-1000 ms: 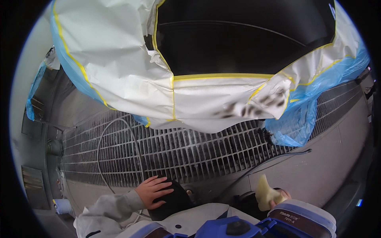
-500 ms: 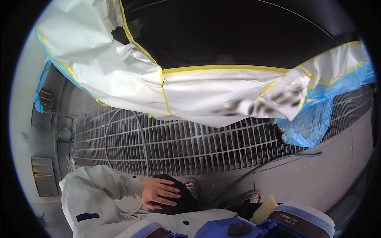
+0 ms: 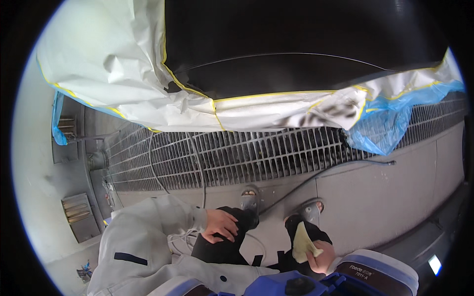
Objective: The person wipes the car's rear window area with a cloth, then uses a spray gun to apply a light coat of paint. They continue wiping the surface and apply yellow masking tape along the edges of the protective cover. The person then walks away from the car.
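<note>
Pale yellow cloth [image 3: 302, 242] in right hand [image 3: 322, 256], near right knee [image 3: 322, 234]; fingers clamped on its lower right edge. Likely light, soft, limp; best pinched by gathered edge. Left hand [image 3: 220, 226] rests on black trousers [image 3: 224, 252], fingers slightly apart.

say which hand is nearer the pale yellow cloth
Right: the right hand holds the pale yellow cloth; the left hand is apart from it, to its left, resting on the left black trouser leg.
</note>
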### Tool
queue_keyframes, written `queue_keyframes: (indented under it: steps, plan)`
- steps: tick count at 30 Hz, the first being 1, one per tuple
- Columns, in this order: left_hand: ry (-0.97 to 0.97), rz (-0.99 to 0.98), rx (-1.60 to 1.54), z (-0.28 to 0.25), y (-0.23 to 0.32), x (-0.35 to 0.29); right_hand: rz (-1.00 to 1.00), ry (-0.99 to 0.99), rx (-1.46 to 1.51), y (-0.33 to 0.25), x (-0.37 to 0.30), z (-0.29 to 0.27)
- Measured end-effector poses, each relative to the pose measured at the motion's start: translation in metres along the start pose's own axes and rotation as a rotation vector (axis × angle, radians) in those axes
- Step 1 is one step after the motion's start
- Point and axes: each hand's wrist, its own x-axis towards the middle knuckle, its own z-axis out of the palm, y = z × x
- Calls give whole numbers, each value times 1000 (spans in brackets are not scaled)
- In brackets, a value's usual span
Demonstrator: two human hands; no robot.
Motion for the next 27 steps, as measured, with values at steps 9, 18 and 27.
queue_keyframes:
  steps: [9, 18, 27]
  plan:
    - [-294, -664, 179, 5, 65, 60, 273, -62, -34, -49, -35, 63]
    - [1426, -1467, -163, -224, 14, 30, 705, 196, 157, -90, -65, 115]
    - [1946, -887, -941, -270, -56, 62, 1109, 615, 447, -171, -213, 166]
